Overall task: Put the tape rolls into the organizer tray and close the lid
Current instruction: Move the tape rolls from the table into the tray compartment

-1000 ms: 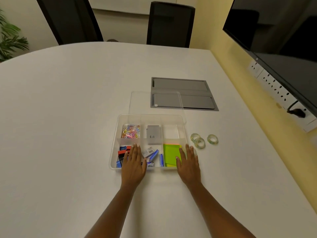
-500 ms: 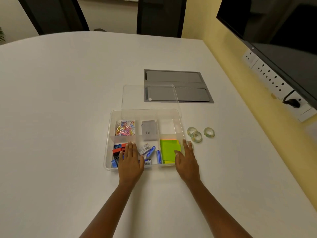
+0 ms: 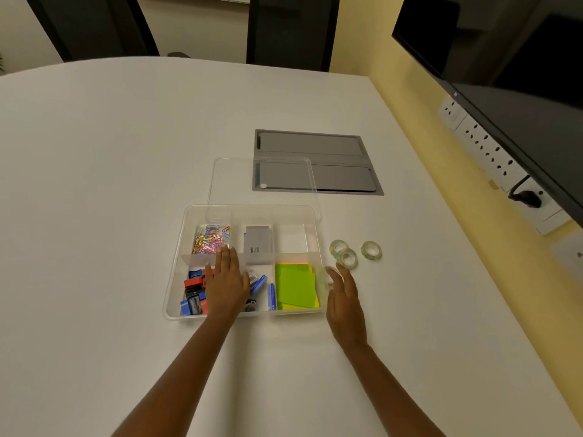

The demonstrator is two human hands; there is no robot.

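The left hand [image 3: 227,283] lies palm down over the middle of the clear organizer tray [image 3: 176,263], fingers pressed together and empty, hiding part of the divider and part of the compartment holding red, blue and black sharpeners [image 3: 194,293]. The right hand [image 3: 345,298] is just beyond the tray's right wall, fingers loosely spread, gripping nothing; its fingertips are near the closest of three tape rolls [image 3: 348,258], which lie on the white table [image 3: 94,184] at centre right of the frame — two overlapping, one apart. The transparent lid [image 3: 233,181] lies behind the tray, its edges faint, partly over a grey table hatch [image 3: 334,162]. A grey box [image 3: 258,242] carries small print — only "mlin" is legible. Coloured paper clips [image 3: 209,238] and green sticky notes [image 3: 295,287] fill other compartments. At upper right a dark screen is cut off.
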